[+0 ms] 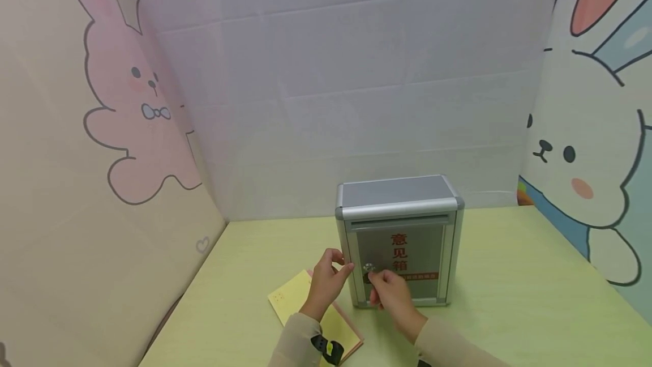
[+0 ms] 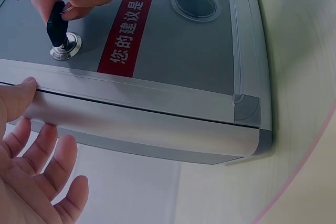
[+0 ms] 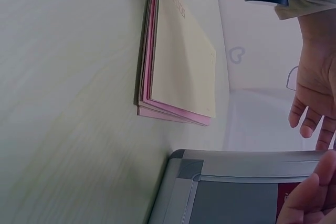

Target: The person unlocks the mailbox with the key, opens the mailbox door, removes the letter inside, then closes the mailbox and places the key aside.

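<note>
A grey metal suggestion box (image 1: pixel 425 254) with red characters stands upright on the table. My right hand (image 1: pixel 396 299) pinches a small key with a black head (image 2: pixel 55 23), whose blade is in the round silver lock (image 2: pixel 69 49) on the front panel. A thin metal ring shows by the fingers. At the box's left edge, my left hand (image 1: pixel 326 279) touches the frame with its thumb (image 2: pixel 27 85), while its other fingers spread loosely along the side. In the right wrist view, only part of the right hand shows and the key is hidden.
A stack of yellow and pink envelopes (image 1: pixel 290 296) lies left of the box, partly under the left forearm. The pale green table (image 1: pixel 509 276) meets a white cloth backdrop (image 1: pixel 356 101) behind. Rabbit-printed walls rise on both sides.
</note>
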A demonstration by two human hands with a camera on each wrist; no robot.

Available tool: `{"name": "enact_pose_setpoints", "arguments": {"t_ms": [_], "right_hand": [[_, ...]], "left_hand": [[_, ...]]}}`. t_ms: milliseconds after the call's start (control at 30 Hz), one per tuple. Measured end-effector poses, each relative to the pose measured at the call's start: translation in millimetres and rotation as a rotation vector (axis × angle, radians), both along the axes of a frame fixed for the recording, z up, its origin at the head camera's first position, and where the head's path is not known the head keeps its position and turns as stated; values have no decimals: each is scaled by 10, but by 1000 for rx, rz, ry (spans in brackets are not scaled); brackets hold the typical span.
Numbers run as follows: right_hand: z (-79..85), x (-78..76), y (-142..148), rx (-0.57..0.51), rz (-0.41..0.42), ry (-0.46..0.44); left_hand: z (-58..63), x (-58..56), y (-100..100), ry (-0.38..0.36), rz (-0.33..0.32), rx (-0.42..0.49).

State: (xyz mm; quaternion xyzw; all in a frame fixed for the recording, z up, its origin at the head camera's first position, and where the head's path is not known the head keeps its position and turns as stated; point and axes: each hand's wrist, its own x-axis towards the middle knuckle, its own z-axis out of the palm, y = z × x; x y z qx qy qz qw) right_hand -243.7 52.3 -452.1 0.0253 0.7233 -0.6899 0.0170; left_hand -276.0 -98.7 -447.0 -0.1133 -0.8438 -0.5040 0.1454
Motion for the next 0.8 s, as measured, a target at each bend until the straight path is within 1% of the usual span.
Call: {"name": "enact_pose_setpoints", "arguments": {"t_ms": [167,400,567,800], "right_hand": [[10,17,-28,1,-22,4],[8,28,-56,-14,-37,14],[-3,30,-41,-3,-51,20],[-1,29,-61,-2,-46,14]], "left_hand": [[-1,8,7,20,-1,2],[3,19,15,12,7,-3],[-8,11,14,9,2,-4],[-18,-3,4,4,-4,-1]]}}
